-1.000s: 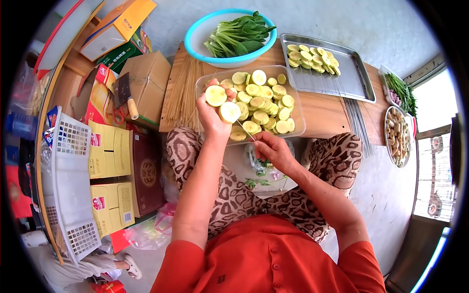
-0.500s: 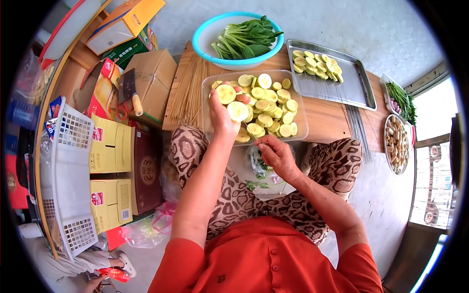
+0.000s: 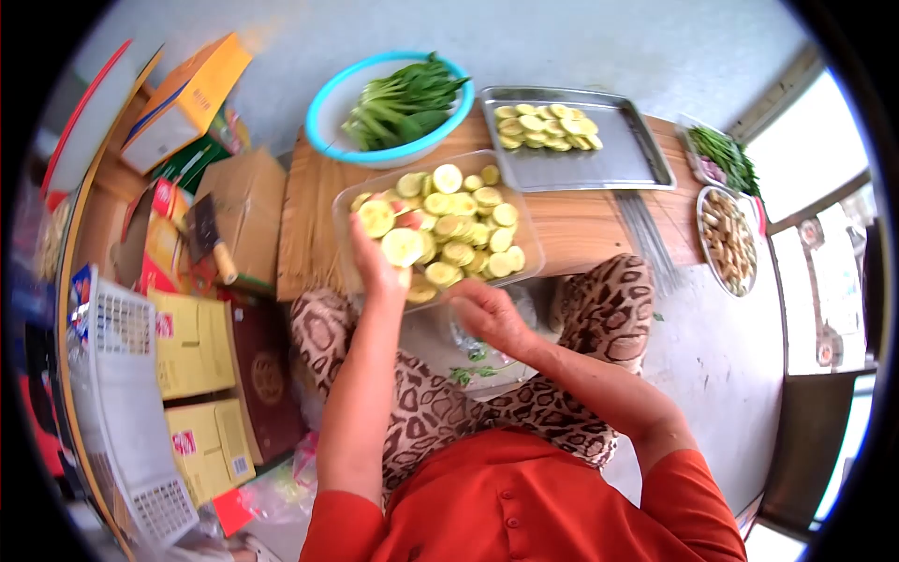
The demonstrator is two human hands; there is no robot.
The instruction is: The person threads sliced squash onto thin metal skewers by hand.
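Note:
My left hand (image 3: 376, 267) is closed around a few round zucchini slices (image 3: 403, 247), with their cut faces showing, over the left side of a clear plastic tub (image 3: 534, 245). More zucchini slices (image 3: 459, 228) fill the tub. Just off the tub's near edge, my right hand (image 3: 487, 317) is closed in a pinch on a thin skewer, which points toward the slices in my left hand and is hardly visible now. Behind the tub, rows of zucchini slices (image 3: 548, 127) lie on a metal tray (image 3: 618, 159), with metal skewers (image 3: 648, 244) sticking out past the table's edge.
A blue-rimmed basin (image 3: 323, 131) of leafy greens (image 3: 403, 103) stands at the back left of the wooden table (image 3: 581, 220). To the right are chopped greens (image 3: 726, 159) and a bowl of brown pieces (image 3: 729, 242). A cleaver (image 3: 204, 229) and cardboard boxes (image 3: 245, 201) sit left.
The view has turned, so the table and its things appear further left. My right hand still pinches the skewer and my left still holds the slices; the right hand is blurred now.

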